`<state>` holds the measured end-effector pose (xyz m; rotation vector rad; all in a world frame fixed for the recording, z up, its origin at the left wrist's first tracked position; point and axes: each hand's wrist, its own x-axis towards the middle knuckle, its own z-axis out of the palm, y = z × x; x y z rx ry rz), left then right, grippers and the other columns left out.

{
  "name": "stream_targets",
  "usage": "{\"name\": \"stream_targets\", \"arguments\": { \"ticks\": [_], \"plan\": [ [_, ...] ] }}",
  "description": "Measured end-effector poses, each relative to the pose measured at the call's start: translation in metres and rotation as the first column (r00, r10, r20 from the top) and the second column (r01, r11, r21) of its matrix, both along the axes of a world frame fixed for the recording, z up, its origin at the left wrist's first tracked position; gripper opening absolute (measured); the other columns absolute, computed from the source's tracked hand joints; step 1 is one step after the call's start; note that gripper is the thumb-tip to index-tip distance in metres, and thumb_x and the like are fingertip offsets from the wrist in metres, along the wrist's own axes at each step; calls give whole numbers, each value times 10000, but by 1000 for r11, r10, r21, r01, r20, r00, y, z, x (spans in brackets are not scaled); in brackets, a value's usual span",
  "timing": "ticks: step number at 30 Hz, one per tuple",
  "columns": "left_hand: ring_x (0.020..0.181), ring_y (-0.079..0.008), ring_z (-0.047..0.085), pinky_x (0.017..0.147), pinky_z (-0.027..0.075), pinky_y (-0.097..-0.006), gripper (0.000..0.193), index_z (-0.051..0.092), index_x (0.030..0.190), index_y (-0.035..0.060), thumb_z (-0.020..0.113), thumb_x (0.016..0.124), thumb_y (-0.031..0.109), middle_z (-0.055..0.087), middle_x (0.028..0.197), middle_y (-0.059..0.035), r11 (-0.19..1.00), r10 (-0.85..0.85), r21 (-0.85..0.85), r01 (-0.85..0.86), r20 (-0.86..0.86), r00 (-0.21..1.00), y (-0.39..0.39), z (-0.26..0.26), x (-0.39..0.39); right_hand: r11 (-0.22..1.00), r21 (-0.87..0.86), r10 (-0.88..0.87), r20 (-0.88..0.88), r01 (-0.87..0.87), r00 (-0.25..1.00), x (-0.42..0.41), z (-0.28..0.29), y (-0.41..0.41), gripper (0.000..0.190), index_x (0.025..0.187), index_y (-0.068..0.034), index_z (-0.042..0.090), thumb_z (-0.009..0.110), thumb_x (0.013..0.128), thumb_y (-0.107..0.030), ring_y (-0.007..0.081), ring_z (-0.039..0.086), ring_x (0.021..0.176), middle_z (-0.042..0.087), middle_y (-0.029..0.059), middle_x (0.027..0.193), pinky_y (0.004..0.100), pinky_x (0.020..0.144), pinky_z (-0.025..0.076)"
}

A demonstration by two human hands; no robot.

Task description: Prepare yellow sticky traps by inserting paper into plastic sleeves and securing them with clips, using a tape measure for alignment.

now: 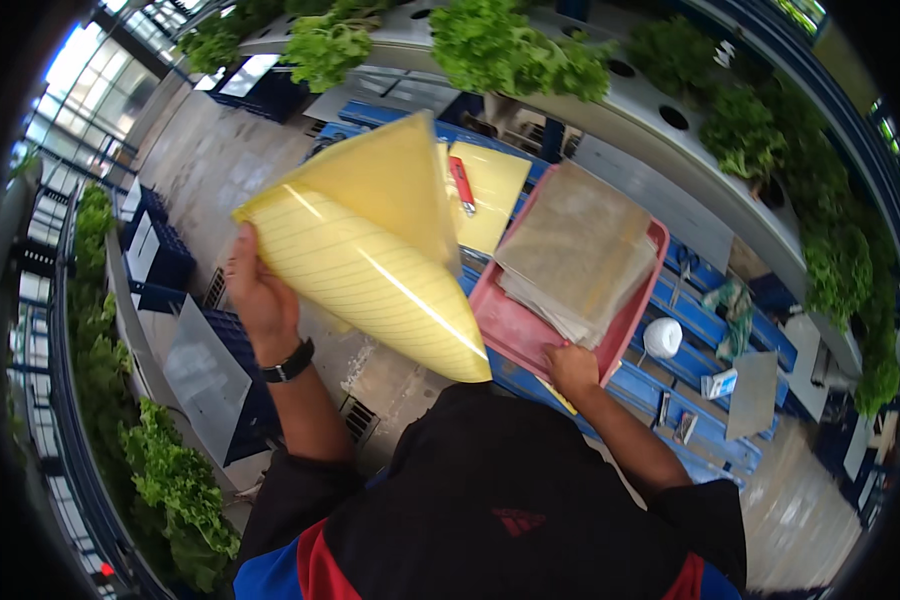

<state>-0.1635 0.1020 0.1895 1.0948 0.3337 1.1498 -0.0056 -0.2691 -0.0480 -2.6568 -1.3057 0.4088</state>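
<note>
My left hand (259,289) grips one edge of a yellow lined sheet (367,277), glossy and curling over. A paler yellow flap rises behind it, blurred at its edge. At the near side of a pink plastic tray (508,315), my right hand (572,369) has its fingers closed around the rim or a sheet corner; which one, I cannot tell. A stack of greyish, translucent sheets (577,240) lies in the tray. Just left of the tray, another yellow sheet (499,176) lies flat with a red utility knife (462,184) on top.
Tray and sheets rest on a blue slatted bench (645,390). To the right are a white ball of string (662,337), scissors (685,262), a green cloth (735,311), small boxes and a grey plate (752,394). Planting channels with lettuce (495,45) run beyond the bench and along the left.
</note>
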Motion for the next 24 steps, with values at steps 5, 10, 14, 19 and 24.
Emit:
{"name": "stream_targets", "arguments": {
  "ticks": [5,10,14,19,24],
  "plan": [
    [925,-142,692,851,511,-257,243,696,1079,-41,577,1027,165,739,1053,-119,993,-55,108,46,82,995,-17,-2,2,998,-15,-61,-35,61,998,-2,-6,4,189,1012,-128,664,594,939,-288,393,706,748,691,193,762,519,662,568],
    [859,-133,694,806,516,-249,221,705,1053,-36,597,1017,153,748,1012,-112,994,-65,93,56,97,993,-20,-1,11,988,148,58,-133,-38,989,-3,9,2,191,1016,-80,614,647,923,-243,301,708,715,694,133,761,462,640,563],
    [840,-120,687,783,511,-239,204,705,1042,-40,604,1013,135,749,997,-109,988,-63,144,49,94,994,-27,0,19,835,392,108,-805,386,584,-12,54,6,136,1033,-83,611,577,1033,-214,167,636,773,646,22,840,262,764,508],
    [826,-113,681,770,512,-238,191,701,1027,-43,609,1009,123,747,982,-104,982,-138,144,124,92,986,-37,-4,29,640,219,499,-847,737,-182,5,149,69,211,1097,-111,561,450,1093,-290,206,574,1216,597,166,1361,372,1025,460],
    [869,-127,693,817,520,-248,195,705,1036,-18,576,1028,128,746,1025,-107,973,-145,188,131,67,987,-42,-6,32,614,259,734,-535,746,-418,28,175,83,193,1084,-128,574,435,1086,-261,296,593,1233,535,231,1438,417,1042,468]
  ]
}}
